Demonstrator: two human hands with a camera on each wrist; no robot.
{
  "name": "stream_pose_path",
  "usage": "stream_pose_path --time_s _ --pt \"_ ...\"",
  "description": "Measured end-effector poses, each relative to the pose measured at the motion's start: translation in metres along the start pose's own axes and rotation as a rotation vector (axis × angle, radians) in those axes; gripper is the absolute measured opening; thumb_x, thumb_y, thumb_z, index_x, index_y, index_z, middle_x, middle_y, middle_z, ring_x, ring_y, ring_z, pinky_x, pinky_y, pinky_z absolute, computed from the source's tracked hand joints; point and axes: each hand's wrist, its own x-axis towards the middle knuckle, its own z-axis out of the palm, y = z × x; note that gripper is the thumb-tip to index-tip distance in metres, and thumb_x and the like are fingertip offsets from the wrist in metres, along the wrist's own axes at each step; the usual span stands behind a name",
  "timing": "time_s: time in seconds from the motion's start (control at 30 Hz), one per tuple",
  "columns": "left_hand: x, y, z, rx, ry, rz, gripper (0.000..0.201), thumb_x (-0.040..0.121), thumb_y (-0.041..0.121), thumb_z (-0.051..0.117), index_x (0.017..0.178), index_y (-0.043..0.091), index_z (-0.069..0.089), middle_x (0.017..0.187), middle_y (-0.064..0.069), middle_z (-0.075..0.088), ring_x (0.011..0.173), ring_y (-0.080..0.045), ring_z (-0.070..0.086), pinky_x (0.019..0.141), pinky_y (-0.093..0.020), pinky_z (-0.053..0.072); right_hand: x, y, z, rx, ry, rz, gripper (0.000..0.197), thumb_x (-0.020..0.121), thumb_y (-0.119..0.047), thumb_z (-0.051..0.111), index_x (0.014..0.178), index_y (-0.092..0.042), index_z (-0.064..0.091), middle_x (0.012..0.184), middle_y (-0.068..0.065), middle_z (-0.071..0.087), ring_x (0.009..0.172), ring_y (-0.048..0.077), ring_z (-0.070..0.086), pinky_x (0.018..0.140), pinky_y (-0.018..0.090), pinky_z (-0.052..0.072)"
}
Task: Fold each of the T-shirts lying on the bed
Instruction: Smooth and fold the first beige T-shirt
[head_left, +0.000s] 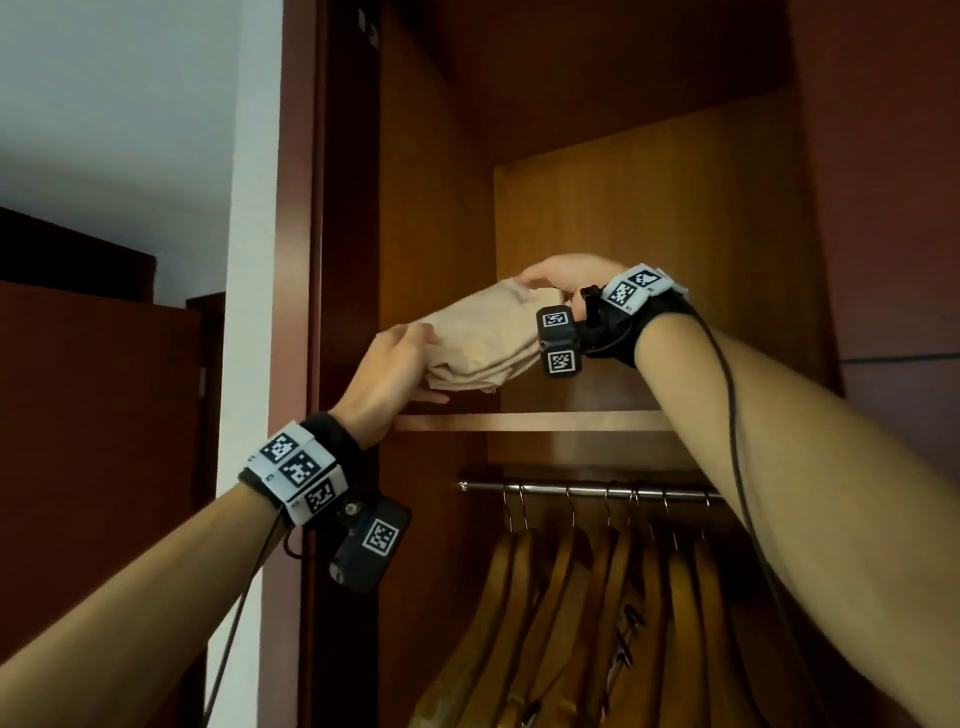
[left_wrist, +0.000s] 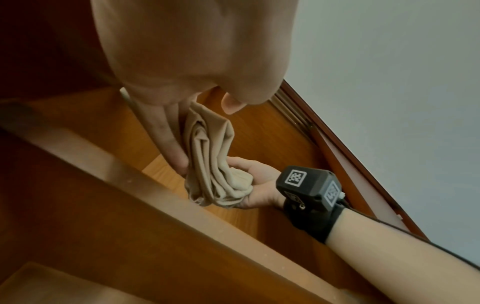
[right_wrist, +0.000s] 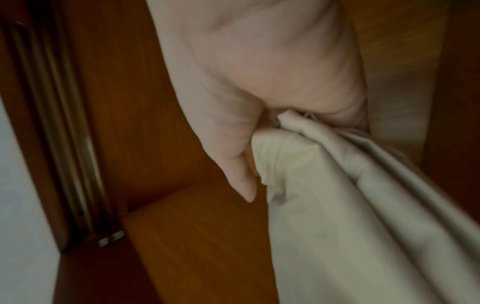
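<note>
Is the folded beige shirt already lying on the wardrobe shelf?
No: both the left hand and right hand hold the folded beige shirt in the air above the shelf.

Folded beige T-shirt (head_left: 480, 340): its far end is covered by the right hand (head_left: 563, 278) and its near corner by the left hand (head_left: 387, 376). Right-wrist view: blurred, with the cloth cut off at the right and bottom edges and the fingers hidden behind it. Wooden hangers (head_left: 597, 623): lower parts cut off by the bottom edge. The shelf (head_left: 530, 421) top is hidden from the head view.
</note>
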Motion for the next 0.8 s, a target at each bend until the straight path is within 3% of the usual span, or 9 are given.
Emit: stream_pose_path --time_s 0.07,0.17,0.27,0.37,0.43,0.5,0.63,0.73,0.8 --pt "0.005 -0.011 0.001 0.044 -0.039 -0.061 0.036 0.103 0.038 0.044 0.128 0.015 0.058 0.110 -0.007 0.069 0.092 -0.027 0.073 0.079 -0.050 0.064 0.013 0.006 0.005 -0.048 -0.059 0.059 0.042 0.064 -0.039 0.089 0.098 -0.016 0.081 0.116 0.008 0.076 0.114 0.031 0.070 0.105 0.054 0.051" --pt "0.012 -0.022 0.003 0.165 -0.080 -0.106 0.037 0.103 0.046 0.041 0.122 0.021 0.058 0.095 -0.005 0.071 0.067 -0.016 0.064 0.050 -0.026 0.046 0.013 0.009 0.018 -0.219 -0.143 0.099 0.067 0.053 -0.034 0.095 0.111 -0.008 0.074 0.106 0.014 0.076 0.092 0.028 0.075 0.090 0.048 0.059" --pt "0.022 -0.026 0.006 0.220 -0.104 -0.078 0.038 0.105 0.041 0.040 0.115 0.013 0.063 0.070 -0.003 0.060 0.047 -0.011 0.040 0.041 -0.022 0.024 -0.015 0.004 0.036 -0.383 -0.175 0.090 0.028 0.091 -0.026 0.075 0.108 -0.004 0.070 0.079 0.006 0.072 0.057 0.016 0.070 0.051 0.026 0.055" --pt "0.029 -0.027 0.008 0.287 -0.134 -0.101 0.045 0.107 0.038 0.039 0.108 0.005 0.069 0.065 -0.005 0.061 0.041 -0.011 0.033 0.039 -0.020 0.020 -0.018 0.002 0.048 -0.500 -0.238 0.109 0.039 0.101 -0.038 0.060 0.134 -0.016 0.064 0.121 0.006 0.066 0.096 0.022 0.069 0.074 0.034 0.056" --pt "0.033 -0.030 0.009 0.342 -0.101 -0.094 0.046 0.106 0.038 0.041 0.101 0.003 0.070 0.054 -0.001 0.054 0.036 -0.011 0.032 0.037 -0.019 0.021 -0.022 -0.007 0.055 -0.614 -0.278 0.080 0.043 0.105 -0.041 0.052 0.143 -0.021 0.056 0.119 -0.001 0.060 0.120 0.023 0.057 0.093 0.037 0.048" --pt "0.037 -0.034 0.011 0.399 -0.035 -0.056 0.044 0.106 0.038 0.045 0.092 0.005 0.071 0.049 0.001 0.049 0.033 -0.010 0.034 0.035 -0.019 0.024 -0.027 -0.019 0.059 -0.745 -0.325 0.015 0.042 0.108 -0.042 0.046 0.145 -0.025 0.053 0.105 -0.009 0.062 0.115 0.016 0.055 0.098 0.036 0.043" --pt "0.040 -0.034 0.014 0.573 0.054 0.089 0.044 0.101 0.042 0.056 0.087 0.006 0.078 0.064 -0.010 0.068 0.051 -0.022 0.059 0.042 -0.026 0.044 -0.030 -0.032 0.069 -0.915 -0.461 0.118 0.037 0.106 -0.048 0.046 0.127 -0.022 0.063 0.131 0.008 0.066 0.112 0.024 0.065 0.092 0.039 0.054" --pt "0.041 -0.036 0.013 0.625 0.098 0.162 0.033 0.097 0.039 0.065 0.077 0.017 0.078 0.065 -0.005 0.071 0.056 -0.020 0.066 0.038 -0.025 0.048 -0.026 -0.029 0.073 -0.964 -0.608 0.170 0.032 0.108 -0.035 0.044 0.102 -0.011 0.065 0.080 0.005 0.077 0.069 0.015 0.074 0.062 0.024 0.059" --pt "0.042 -0.040 0.013 0.681 0.114 0.209 0.028 0.095 0.035 0.067 0.074 0.019 0.077 0.062 0.004 0.068 0.054 -0.010 0.062 0.040 -0.022 0.047 -0.020 -0.026 0.077 -0.975 -0.672 0.184 0.032 0.109 -0.030 0.042 0.096 -0.009 0.063 0.069 0.002 0.074 0.059 0.012 0.071 0.056 0.021 0.057"
